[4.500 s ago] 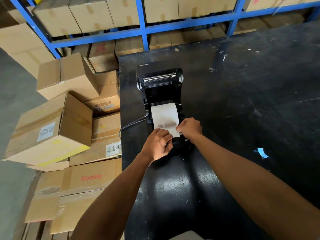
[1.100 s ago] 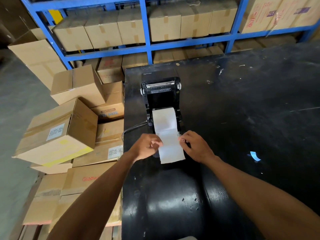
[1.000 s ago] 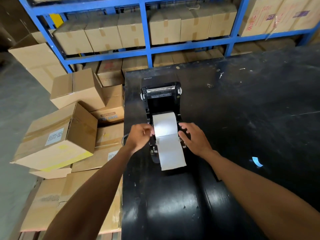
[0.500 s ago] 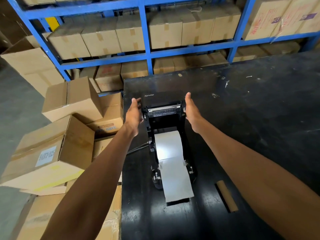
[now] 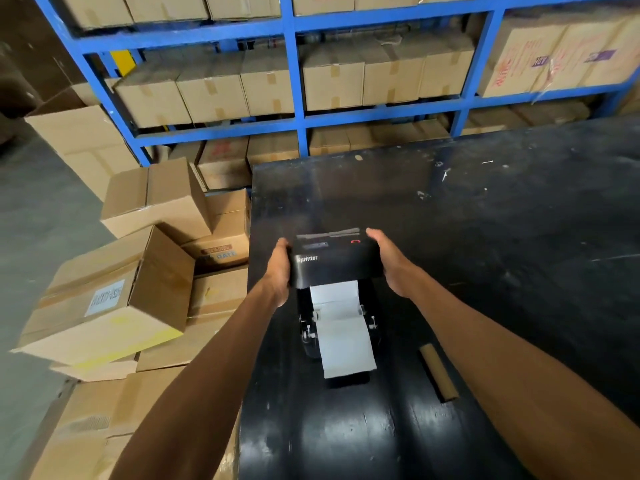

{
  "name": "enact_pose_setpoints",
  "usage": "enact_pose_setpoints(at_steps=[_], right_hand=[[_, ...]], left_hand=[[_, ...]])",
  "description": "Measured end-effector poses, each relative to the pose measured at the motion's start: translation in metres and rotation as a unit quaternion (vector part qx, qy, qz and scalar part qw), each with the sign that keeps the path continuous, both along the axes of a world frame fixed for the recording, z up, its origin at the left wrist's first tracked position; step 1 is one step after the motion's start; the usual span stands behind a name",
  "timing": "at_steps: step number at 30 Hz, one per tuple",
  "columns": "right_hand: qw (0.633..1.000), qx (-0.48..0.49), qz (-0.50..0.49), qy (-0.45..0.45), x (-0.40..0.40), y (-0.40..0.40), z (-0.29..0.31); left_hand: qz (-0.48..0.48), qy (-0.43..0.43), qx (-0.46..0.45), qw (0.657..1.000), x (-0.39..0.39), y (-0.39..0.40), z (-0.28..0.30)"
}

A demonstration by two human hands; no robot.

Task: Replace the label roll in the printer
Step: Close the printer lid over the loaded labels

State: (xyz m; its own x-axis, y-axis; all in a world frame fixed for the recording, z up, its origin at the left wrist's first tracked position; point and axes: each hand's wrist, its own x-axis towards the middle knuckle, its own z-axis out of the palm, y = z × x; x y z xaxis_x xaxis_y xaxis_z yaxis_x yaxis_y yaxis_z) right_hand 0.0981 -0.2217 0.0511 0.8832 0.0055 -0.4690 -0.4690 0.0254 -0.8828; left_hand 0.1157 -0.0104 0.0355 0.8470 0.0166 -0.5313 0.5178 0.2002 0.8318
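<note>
Both bare forearms reached forward, converging slightly. The left hand [image 5: 280,271] stood with its palm facing inward and fingers curled, and the right hand [image 5: 389,263] mirrored it opposite. The 2 hands clasped the black plastic printer lid [image 5: 337,265] between them by its sides.

Dim, warm overhead light; soft glare on the glossy black bench [image 5: 346,441]; motion blur throughout; wide-angle bowing of the shelving [image 5: 294,26] at the edges
</note>
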Motion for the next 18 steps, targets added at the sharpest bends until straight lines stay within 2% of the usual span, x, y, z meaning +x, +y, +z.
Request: enact_pose_setpoints(at_steps=[7,8,10,11,17,18], right_hand=[[0.998,-0.043,0.026,-0.029,-0.056,0.003,-0.018],[0.998,-0.051,0.032,-0.026,-0.060,0.001,-0.021],[0.995,-0.086,0.054,-0.013,-0.067,-0.002,-0.029],[0.992,-0.107,0.065,-0.006,-0.069,-0.003,-0.033],[0.977,-0.193,0.084,-0.019,-0.075,-0.003,-0.049],[0.975,-0.205,0.085,-0.027,-0.076,-0.002,-0.051]], left_hand=[[-0.042,-0.022,0.072,0.996,-0.052,0.005,-0.035],[-0.032,-0.022,0.086,0.996,-0.051,0.010,-0.052],[-0.038,-0.032,0.112,0.992,-0.027,0.023,-0.122],[-0.054,-0.033,0.132,0.989,-0.045,0.016,-0.097],[-0.094,-0.094,0.202,0.970,-0.058,0.015,-0.104],[-0.098,-0.120,0.213,0.965,-0.047,0.022,-0.133]])
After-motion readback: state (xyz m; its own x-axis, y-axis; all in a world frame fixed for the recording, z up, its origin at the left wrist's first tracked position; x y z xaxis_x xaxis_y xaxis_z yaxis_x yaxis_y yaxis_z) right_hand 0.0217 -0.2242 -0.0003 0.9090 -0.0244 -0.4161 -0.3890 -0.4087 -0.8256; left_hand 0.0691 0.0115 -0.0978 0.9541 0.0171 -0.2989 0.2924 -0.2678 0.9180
